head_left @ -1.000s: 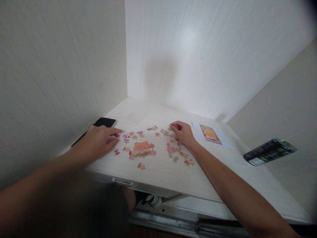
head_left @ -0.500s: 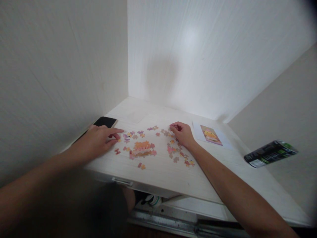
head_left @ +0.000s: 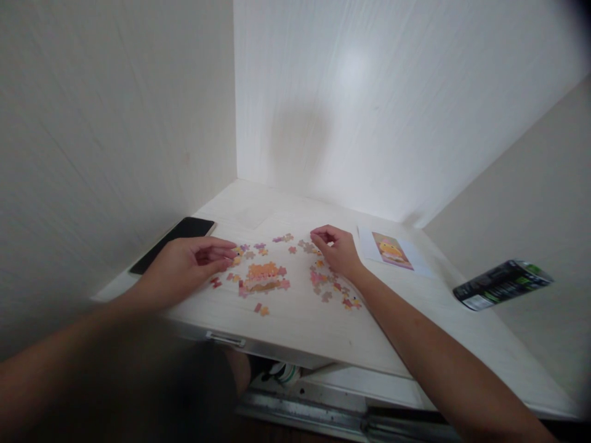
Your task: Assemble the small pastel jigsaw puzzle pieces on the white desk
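A partly joined jigsaw puzzle (head_left: 264, 278) in orange and pink lies on the white tabletop, with loose pieces around it. My left hand (head_left: 196, 261) is at the left-hand loose pieces (head_left: 249, 255), its thumb and fingers apart around the nearest ones. Some of those pieces are hidden by the fingers. On the far right side of the puzzle, my right hand (head_left: 339, 249) rests with its fingers curled and thumb against the index finger. Its fingertips are beside greyish puzzle pieces (head_left: 305, 246); whatever they pinch is too small to make out. More pieces (head_left: 327, 296) lie below that wrist.
A black phone (head_left: 173, 243) lies along the left wall, partly behind my left hand. To the right is a sheet with a printed yellow picture (head_left: 391, 251). A dark can (head_left: 501, 285) stands farther right. Below the table's front edge is a drawer handle (head_left: 225, 339).
My left hand has moved right and its fingers now cover the purple pieces at the left; more of the phone shows. My right hand keeps its pose almost unchanged.
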Tool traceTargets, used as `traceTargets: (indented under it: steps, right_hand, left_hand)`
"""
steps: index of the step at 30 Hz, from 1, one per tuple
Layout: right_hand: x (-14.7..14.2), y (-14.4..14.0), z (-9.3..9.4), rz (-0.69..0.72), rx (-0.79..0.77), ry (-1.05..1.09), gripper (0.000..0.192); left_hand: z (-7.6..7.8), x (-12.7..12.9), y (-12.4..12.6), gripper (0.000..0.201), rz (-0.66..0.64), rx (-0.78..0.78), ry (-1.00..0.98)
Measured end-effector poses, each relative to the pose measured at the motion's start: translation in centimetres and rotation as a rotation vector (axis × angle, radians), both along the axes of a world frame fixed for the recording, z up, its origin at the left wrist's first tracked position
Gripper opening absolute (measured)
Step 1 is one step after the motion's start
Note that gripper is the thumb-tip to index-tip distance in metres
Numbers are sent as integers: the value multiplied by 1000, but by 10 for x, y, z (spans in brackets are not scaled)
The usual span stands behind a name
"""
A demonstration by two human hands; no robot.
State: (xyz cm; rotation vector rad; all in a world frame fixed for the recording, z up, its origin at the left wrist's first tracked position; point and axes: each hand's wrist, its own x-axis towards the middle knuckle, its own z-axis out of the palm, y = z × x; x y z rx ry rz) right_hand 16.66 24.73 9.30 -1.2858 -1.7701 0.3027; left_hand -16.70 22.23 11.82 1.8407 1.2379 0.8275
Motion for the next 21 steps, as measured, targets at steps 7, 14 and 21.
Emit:
traceTargets:
  steps: [7, 14, 21]
  right_hand:
    - [-37, -35, 19, 288, 130, -185, 15]
    - [-50, -54, 24, 489, 146, -269, 23]
    - [-61, -63, 26, 619, 118, -222, 18]
  left_hand:
    - [7, 25, -18, 41, 11, -227, -257]
    - [1, 43, -29, 40, -28, -328, -385]
    - [-1, 46, -34, 36, -116, -299, -380]
